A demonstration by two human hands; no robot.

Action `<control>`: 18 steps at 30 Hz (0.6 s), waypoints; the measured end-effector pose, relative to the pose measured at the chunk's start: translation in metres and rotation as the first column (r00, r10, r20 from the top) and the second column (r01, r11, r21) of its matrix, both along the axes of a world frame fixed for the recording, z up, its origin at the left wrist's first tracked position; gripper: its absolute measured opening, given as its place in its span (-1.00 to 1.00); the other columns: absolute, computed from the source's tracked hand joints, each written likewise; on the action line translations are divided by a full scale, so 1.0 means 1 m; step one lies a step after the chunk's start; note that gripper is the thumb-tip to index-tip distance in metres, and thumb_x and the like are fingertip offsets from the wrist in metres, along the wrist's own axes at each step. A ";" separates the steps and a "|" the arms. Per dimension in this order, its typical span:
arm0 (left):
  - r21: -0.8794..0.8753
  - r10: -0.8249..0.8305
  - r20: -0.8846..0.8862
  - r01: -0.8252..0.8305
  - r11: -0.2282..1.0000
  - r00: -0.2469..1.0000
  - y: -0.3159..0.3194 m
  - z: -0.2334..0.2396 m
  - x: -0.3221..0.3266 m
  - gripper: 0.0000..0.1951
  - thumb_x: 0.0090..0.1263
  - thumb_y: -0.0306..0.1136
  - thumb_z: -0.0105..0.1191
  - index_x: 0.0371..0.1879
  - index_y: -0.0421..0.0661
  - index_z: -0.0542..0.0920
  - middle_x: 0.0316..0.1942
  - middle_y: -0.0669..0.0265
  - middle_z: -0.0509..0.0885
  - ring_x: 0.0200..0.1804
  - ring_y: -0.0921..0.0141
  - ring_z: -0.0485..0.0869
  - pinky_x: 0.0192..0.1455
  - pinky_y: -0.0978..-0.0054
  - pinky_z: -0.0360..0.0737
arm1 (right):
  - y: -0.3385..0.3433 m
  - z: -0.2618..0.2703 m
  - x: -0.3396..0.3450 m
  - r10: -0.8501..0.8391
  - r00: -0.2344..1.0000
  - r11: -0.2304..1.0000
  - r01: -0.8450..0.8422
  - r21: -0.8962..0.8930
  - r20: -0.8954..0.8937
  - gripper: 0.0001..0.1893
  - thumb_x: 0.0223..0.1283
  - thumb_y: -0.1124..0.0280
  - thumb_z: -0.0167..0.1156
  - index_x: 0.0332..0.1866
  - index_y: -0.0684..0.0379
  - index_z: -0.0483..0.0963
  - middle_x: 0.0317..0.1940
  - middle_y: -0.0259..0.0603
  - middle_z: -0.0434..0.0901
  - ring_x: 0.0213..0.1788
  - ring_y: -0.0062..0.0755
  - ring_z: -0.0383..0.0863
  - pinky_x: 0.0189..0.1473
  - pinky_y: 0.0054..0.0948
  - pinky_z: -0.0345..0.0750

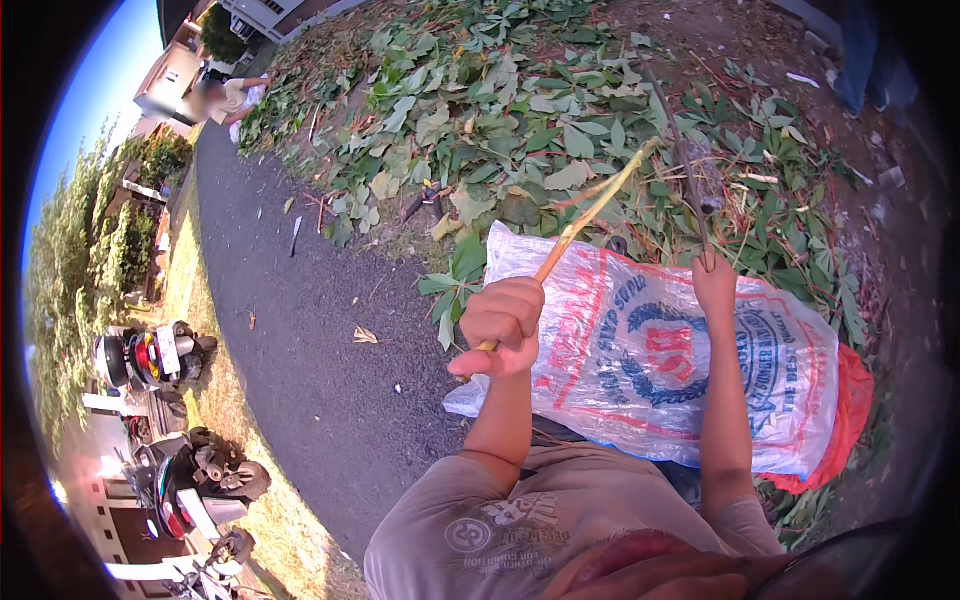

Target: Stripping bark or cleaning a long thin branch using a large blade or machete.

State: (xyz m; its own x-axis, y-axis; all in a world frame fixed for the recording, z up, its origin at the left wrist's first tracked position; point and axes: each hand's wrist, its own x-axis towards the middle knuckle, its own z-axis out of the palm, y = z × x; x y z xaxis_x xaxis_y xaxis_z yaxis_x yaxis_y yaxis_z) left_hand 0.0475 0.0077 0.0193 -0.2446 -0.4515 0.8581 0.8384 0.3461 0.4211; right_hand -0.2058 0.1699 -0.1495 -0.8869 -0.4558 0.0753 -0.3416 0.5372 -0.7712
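Observation:
My left hand (501, 326) is closed around the lower end of a yellow-brown plant stalk (589, 214), which slants up to the right and has a thinner side piece. In my right hand (714, 281) is the near end of a long, thin, dark rod or blade (679, 154); which it is cannot be told. Its far part extends over the leaves. A white woven plastic sack (577, 322) with red and blue print lies flat before me, under my forearms. Red material (851, 420) shows at its right end. Cut green leaves and stems (465, 112) cover the ground beyond.
A knife (295, 235) lies on the dark pavement (330, 315) at left. Another person (232, 101) is low beside the leaf pile, far left. Someone's legs in blue trousers (859, 67) show at top right. Motorcycles (187, 480) stand on the grass at lower left.

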 end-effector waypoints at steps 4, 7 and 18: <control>0.016 0.029 -0.021 -0.029 0.999 0.999 -0.007 -0.001 -0.002 -0.22 0.44 0.47 -0.45 -0.81 0.01 0.07 -0.88 0.46 0.13 -0.83 0.49 0.05 -0.69 0.48 0.02 | 0.009 0.005 0.013 0.005 1.000 0.993 -0.002 -0.115 0.023 -0.71 0.17 0.26 0.23 -0.37 0.35 0.51 -0.62 0.02 0.49 -0.55 -0.01 0.50 -0.35 -0.14 0.45; 0.002 0.011 -0.048 -0.011 1.000 0.999 -0.012 0.001 -0.009 -0.23 0.45 0.47 -0.46 -0.80 0.01 0.08 -0.88 0.46 0.13 -0.82 0.50 0.04 -0.68 0.49 0.02 | 0.007 0.038 0.035 0.043 0.985 0.989 -0.019 -0.145 0.166 -0.73 0.17 0.30 0.25 -0.41 0.34 0.48 -0.67 -0.12 0.43 -0.58 -0.32 0.42 -0.40 -0.27 0.40; -0.041 -0.039 -0.048 0.037 0.999 0.998 -0.012 0.012 -0.023 -0.20 0.38 0.53 -0.37 -0.81 0.00 0.09 -0.87 0.49 0.11 -0.82 0.52 0.03 -0.68 0.50 -0.05 | 0.001 0.137 0.121 0.528 0.796 0.849 -0.492 -0.191 0.297 -0.73 0.07 0.29 0.30 -0.39 0.32 0.50 -0.64 0.01 0.50 -0.61 -0.08 0.49 -0.42 -0.25 0.47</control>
